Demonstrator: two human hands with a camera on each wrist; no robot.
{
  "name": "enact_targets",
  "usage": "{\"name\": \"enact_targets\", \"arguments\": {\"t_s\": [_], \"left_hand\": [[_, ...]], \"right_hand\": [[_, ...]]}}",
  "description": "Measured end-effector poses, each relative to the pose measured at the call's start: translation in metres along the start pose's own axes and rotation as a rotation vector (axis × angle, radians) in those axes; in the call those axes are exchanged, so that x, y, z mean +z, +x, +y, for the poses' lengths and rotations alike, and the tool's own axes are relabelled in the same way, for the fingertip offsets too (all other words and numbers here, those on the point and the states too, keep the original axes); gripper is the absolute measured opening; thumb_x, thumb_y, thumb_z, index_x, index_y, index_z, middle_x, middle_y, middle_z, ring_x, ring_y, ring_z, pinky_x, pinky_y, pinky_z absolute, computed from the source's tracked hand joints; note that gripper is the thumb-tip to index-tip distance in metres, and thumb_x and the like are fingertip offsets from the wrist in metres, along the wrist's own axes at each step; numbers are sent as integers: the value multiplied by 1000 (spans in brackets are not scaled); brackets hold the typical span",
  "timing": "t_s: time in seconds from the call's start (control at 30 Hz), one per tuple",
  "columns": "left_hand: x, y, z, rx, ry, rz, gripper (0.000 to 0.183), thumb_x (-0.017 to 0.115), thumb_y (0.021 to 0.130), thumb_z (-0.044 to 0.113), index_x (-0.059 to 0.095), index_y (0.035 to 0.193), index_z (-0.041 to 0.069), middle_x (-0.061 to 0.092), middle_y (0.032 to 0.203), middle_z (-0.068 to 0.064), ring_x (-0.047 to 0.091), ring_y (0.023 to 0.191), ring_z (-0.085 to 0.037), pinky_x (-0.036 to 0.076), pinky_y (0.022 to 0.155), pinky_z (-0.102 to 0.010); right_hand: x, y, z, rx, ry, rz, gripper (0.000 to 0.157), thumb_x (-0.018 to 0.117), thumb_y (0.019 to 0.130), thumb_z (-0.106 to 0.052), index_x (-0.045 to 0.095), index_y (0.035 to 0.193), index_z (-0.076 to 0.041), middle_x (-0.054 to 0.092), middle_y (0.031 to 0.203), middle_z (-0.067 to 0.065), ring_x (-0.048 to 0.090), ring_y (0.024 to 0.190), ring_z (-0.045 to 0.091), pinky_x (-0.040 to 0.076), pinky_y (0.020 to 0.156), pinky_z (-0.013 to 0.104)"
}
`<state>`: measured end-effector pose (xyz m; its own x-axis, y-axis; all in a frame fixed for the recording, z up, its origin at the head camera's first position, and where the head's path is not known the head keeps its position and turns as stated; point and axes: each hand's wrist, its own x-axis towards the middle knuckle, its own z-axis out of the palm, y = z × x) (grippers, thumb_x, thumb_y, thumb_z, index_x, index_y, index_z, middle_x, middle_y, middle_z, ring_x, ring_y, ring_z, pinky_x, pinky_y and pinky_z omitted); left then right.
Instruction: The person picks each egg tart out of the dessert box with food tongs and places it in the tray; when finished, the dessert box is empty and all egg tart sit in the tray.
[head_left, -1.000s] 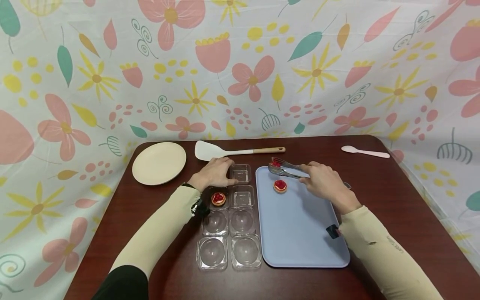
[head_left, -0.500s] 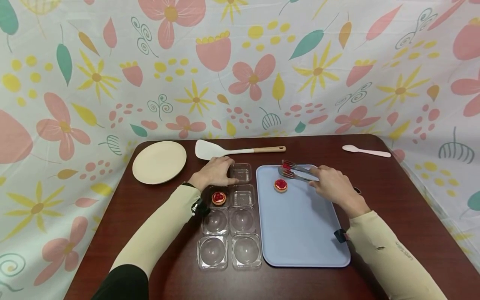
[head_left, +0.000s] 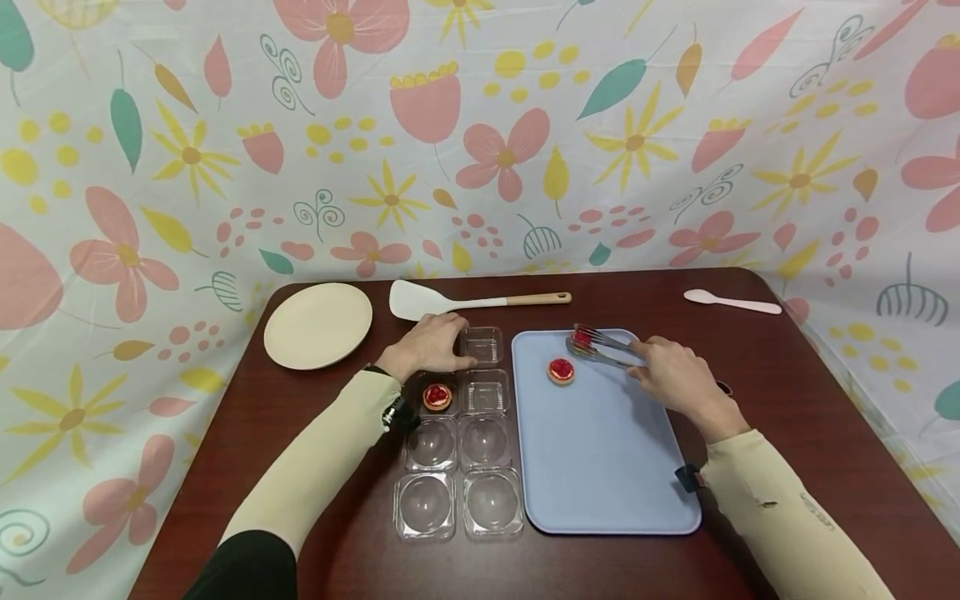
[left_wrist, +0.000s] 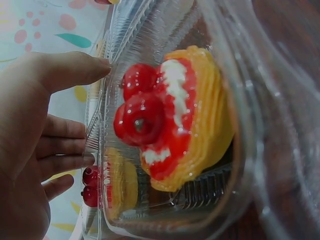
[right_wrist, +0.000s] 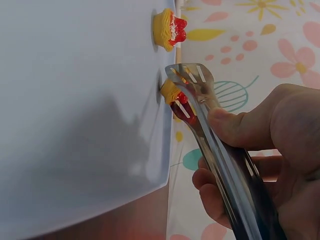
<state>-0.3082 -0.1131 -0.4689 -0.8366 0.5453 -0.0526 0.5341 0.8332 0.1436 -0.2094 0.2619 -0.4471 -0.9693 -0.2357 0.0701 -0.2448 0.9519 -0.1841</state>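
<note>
My left hand (head_left: 426, 343) holds the rim of a clear plastic box (head_left: 485, 392) at its back left. In the left wrist view, thumb and fingers touch the box wall. A tart with cherries (left_wrist: 175, 125) sits in one compartment, and another tart (left_wrist: 120, 187) shows through the plastic beyond it; the hand hides that one from above. My right hand (head_left: 681, 375) grips metal tongs (right_wrist: 215, 135), whose slotted tips are either side of a red-topped tart (right_wrist: 170, 91) at the tray's back edge. One more tart (head_left: 560, 372) lies on the blue tray (head_left: 600, 458).
The box's domed lid half (head_left: 424, 504) lies open toward the front. Behind the box lies a white spatula (head_left: 420, 300) with a wooden handle. A cream plate (head_left: 318, 326) is at the back left, a pink spoon (head_left: 731, 302) at the back right.
My right hand has moved right with the tongs, and the tart between their tips has shifted right along the tray's back edge. My left hand has stayed in place.
</note>
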Motion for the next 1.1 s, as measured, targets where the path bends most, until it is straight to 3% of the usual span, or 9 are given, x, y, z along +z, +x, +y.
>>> {"name": "enact_targets", "arguments": {"t_s": [0.23, 0.47, 0.93, 1.1], "left_hand": [[0, 1, 0, 3, 3, -2, 68, 68, 81, 54, 55, 129, 9, 57, 130, -7, 52, 124, -26, 31, 111, -42], [0, 1, -1, 4, 3, -4, 67, 68, 80, 55, 56, 128, 9, 58, 128, -7, 53, 122, -26, 32, 111, -41], [-1, 0, 0, 0, 5, -11, 68, 68, 80, 55, 55, 129, 9, 56, 130, -7, 51, 123, -28, 30, 112, -41], [-1, -1, 0, 10, 5, -14, 70, 67, 81, 55, 53, 132, 9, 55, 132, -7, 50, 125, -28, 30, 113, -41]], "right_hand": [[0, -1, 1, -4, -15, 10, 49, 73, 86, -19, 60, 127, 3, 61, 114, 25, 64, 79, 38, 50, 57, 53], [1, -4, 1, -19, 21, 12, 52, 72, 86, -23, 59, 128, 4, 59, 118, 27, 64, 89, 45, 51, 64, 59], [-6, -4, -3, -35, 48, 14, 53, 73, 86, -22, 59, 129, 5, 60, 117, 27, 64, 83, 34, 52, 62, 52], [-11, -2, -8, -52, 35, 32, 51, 74, 85, -23, 60, 127, 4, 61, 115, 25, 64, 84, 36, 52, 63, 54]]}}
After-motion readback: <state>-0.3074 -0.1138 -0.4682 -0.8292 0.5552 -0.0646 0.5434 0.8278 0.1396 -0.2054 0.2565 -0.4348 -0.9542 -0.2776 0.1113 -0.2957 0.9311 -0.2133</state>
